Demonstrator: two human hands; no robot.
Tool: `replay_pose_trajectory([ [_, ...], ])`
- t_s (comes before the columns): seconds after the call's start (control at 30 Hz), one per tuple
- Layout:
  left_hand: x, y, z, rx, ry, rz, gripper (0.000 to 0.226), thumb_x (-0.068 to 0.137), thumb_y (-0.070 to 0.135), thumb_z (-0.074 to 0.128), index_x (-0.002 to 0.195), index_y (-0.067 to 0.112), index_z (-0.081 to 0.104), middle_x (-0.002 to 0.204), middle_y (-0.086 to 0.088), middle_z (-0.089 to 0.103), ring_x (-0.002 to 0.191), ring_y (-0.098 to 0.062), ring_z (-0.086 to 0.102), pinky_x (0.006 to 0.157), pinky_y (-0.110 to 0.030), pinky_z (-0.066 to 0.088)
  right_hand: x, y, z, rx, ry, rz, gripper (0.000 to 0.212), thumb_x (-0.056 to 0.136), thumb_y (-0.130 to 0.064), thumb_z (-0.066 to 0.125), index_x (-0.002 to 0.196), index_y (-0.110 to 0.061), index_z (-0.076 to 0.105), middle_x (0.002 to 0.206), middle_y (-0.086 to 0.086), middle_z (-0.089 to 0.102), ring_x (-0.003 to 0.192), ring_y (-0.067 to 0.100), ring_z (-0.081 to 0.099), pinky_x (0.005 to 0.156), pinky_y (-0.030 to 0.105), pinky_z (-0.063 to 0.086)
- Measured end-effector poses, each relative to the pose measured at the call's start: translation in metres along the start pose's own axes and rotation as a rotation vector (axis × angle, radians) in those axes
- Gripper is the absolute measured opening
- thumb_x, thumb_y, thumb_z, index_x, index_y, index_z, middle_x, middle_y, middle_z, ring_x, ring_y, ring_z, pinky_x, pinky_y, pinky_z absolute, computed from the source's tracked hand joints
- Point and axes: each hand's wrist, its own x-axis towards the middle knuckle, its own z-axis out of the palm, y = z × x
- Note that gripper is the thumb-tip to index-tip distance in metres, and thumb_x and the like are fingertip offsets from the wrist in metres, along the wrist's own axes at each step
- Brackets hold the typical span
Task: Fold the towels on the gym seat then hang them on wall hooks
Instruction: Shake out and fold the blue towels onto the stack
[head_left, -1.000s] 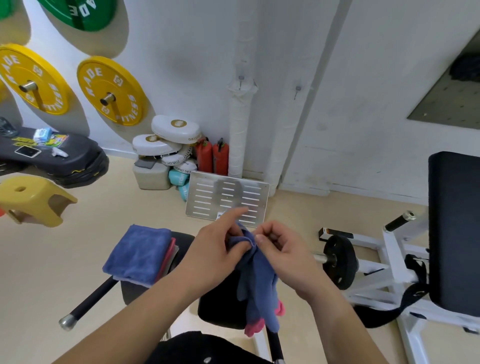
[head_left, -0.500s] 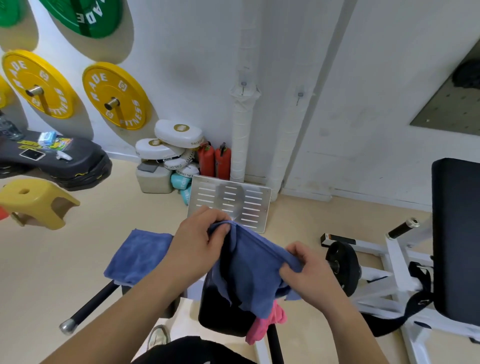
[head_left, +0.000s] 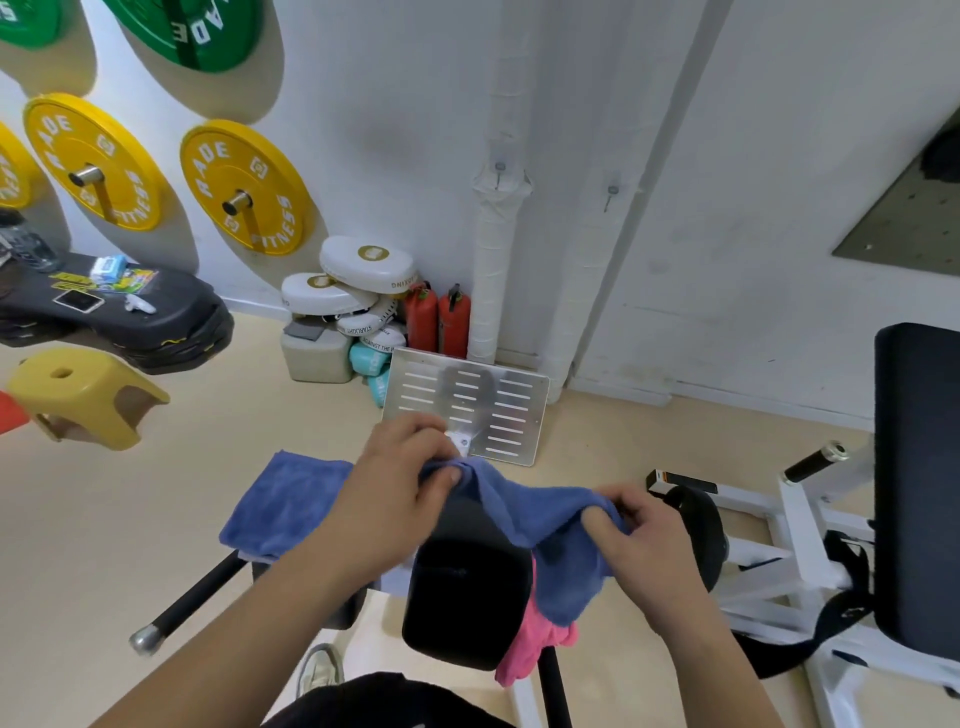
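Head view: we see left hand (head_left: 395, 493) and right hand (head_left: 644, 545) each pinching an edge of fuzzy blue towel (head_left: 530, 514), which sags between them over glossy black padded seat (head_left: 462, 597). Pink towel (head_left: 535, 644) bunched beneath, mostly hidden. Folded blue towel (head_left: 280, 504) partly behind left forearm. Wall hooks (head_left: 500, 169) tiny, shape unclear to us.

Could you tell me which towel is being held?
The unfolded blue towel, pinched by left hand and right hand; the folded blue towel lies aside, the pink towel hangs below.

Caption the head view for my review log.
Left hand and right hand pinch a blue towel spread above the black seat pad; pink towel hangs below, folded blue towel lies left.
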Motion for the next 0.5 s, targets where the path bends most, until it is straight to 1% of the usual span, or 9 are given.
replay_pose_trajectory([
  [0.07,-0.007,0.011,0.008,-0.090,-0.110,0.041,0.009,0.093,0.019,0.066,0.092,0.028,0.065,0.126,0.013,0.060,0.134,0.000,0.046,0.107,-0.029,0.042,0.000,-0.006,0.007,0.042,-0.060,0.036,0.015,0.092,-0.011,0.062,0.079,-0.009,0.068,0.068,0.008,0.062,0.067,0.019,0.057,0.064,0.036,0.047],
  [0.13,-0.013,0.024,0.017,-0.184,-0.233,0.041,0.011,0.093,0.019,0.067,0.090,0.028,0.064,0.128,0.014,0.063,0.139,0.007,0.042,0.109,-0.027,0.042,-0.001,-0.012,0.018,0.062,-0.097,0.054,0.023,0.092,-0.015,0.062,0.075,-0.001,0.059,0.062,0.006,0.047,0.063,0.017,0.044,0.060,0.033,0.037],
  [0.2,-0.018,0.035,0.028,-0.294,-0.325,0.021,0.011,0.093,0.016,0.068,0.086,0.023,0.062,0.121,0.013,0.067,0.133,0.004,0.051,0.104,-0.027,0.047,-0.004,-0.019,0.030,0.077,-0.101,0.040,0.023,0.091,-0.018,0.067,0.074,-0.003,0.061,0.060,0.001,0.053,0.059,0.014,0.049,0.056,0.030,0.041],
  [0.23,-0.020,0.038,0.033,-0.342,-0.332,-0.016,0.011,0.093,0.014,0.067,0.084,0.019,0.061,0.115,0.013,0.069,0.122,-0.001,0.060,0.098,-0.028,0.051,-0.005,-0.023,0.034,0.098,-0.085,0.029,0.018,0.089,-0.018,0.071,0.077,-0.007,0.065,0.063,-0.001,0.061,0.060,0.012,0.056,0.056,0.027,0.046],
  [0.27,-0.022,0.040,0.037,-0.367,-0.308,-0.073,0.011,0.093,0.014,0.066,0.085,0.018,0.061,0.107,0.012,0.071,0.109,-0.004,0.065,0.092,-0.030,0.054,-0.008,-0.026,0.036,0.129,-0.066,0.021,0.011,0.087,-0.018,0.075,0.082,-0.012,0.067,0.072,-0.002,0.068,0.065,0.009,0.062,0.060,0.025,0.050],
  [0.3,-0.023,0.041,0.040,-0.373,-0.268,-0.143,0.011,0.095,0.015,0.065,0.086,0.020,0.062,0.099,0.012,0.071,0.097,-0.004,0.067,0.086,-0.029,0.055,-0.008,-0.027,0.035,0.147,-0.045,0.010,0.011,0.084,-0.016,0.077,0.086,-0.017,0.066,0.081,-0.003,0.071,0.071,0.007,0.065,0.064,0.025,0.053],
  [0.37,-0.024,0.038,0.040,-0.367,-0.176,-0.274,0.012,0.097,0.017,0.064,0.086,0.022,0.061,0.084,0.011,0.069,0.079,0.001,0.063,0.073,-0.018,0.051,-0.008,-0.022,0.024,0.128,-0.085,-0.029,0.020,0.083,-0.009,0.076,0.091,-0.024,0.066,0.091,-0.004,0.071,0.082,0.009,0.066,0.073,0.028,0.055],
  [0.43,-0.023,0.035,0.035,-0.385,-0.084,-0.365,0.015,0.098,0.018,0.063,0.084,0.023,0.060,0.078,0.010,0.066,0.071,0.002,0.059,0.067,-0.013,0.046,-0.010,-0.015,0.011,0.138,-0.228,-0.055,0.032,0.084,0.003,0.067,0.095,-0.027,0.068,0.098,-0.004,0.072,0.083,0.015,0.066,0.075,0.032,0.055],
  [0.5,-0.019,0.032,0.030,-0.412,-0.045,-0.414,0.012,0.098,0.019,0.063,0.087,0.022,0.061,0.083,0.007,0.068,0.074,-0.001,0.060,0.067,-0.014,0.047,-0.013,-0.010,0.004,0.210,-0.270,-0.057,0.037,0.087,0.009,0.065,0.100,-0.025,0.071,0.104,-0.002,0.074,0.082,0.017,0.067,0.075,0.032,0.055],
])
